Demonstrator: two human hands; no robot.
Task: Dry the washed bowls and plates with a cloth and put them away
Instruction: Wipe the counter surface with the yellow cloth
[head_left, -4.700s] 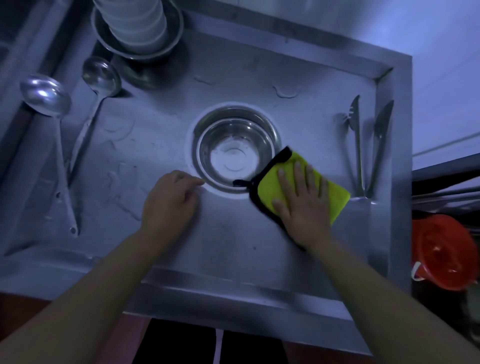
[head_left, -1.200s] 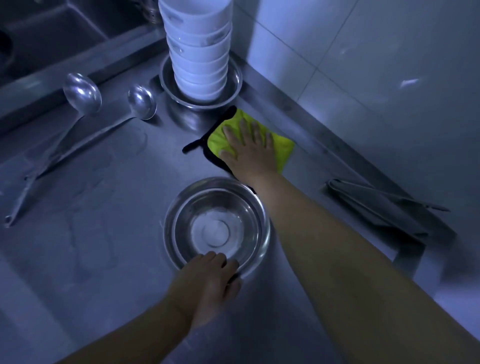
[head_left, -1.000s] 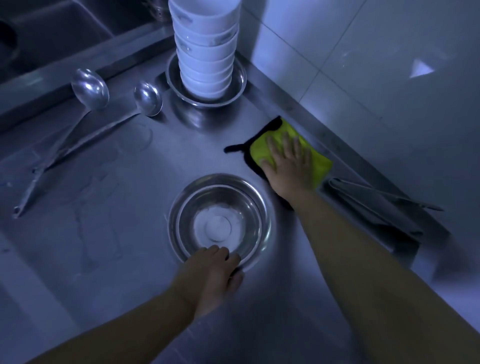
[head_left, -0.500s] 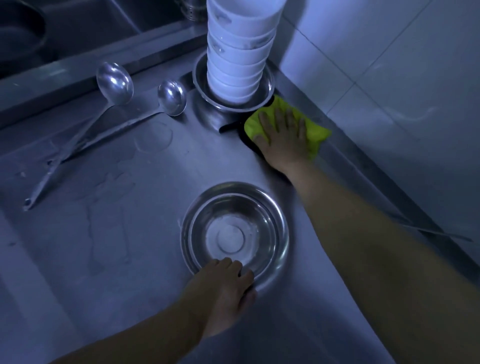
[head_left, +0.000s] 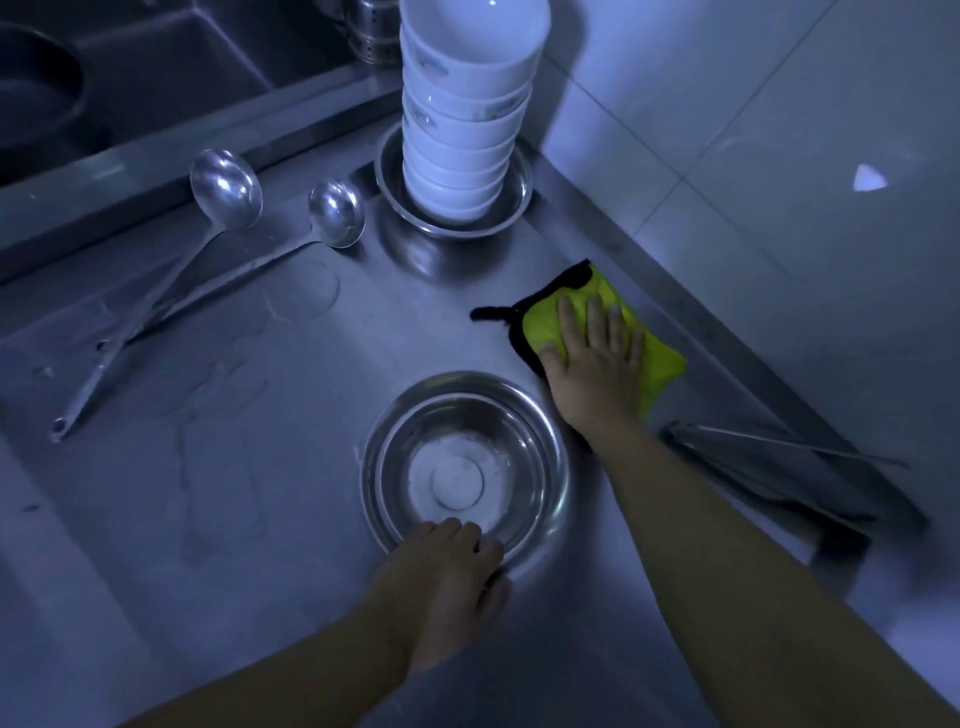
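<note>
Dim bluish light. Wet stainless counter (head_left: 218, 467); white tiled wall (head_left: 753, 130) right of it, sink basin (head_left: 130, 67) behind it.

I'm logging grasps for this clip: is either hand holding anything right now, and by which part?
The left hand grips the steel bowl by its near rim. The right hand only presses flat on the yellow cloth.
</note>
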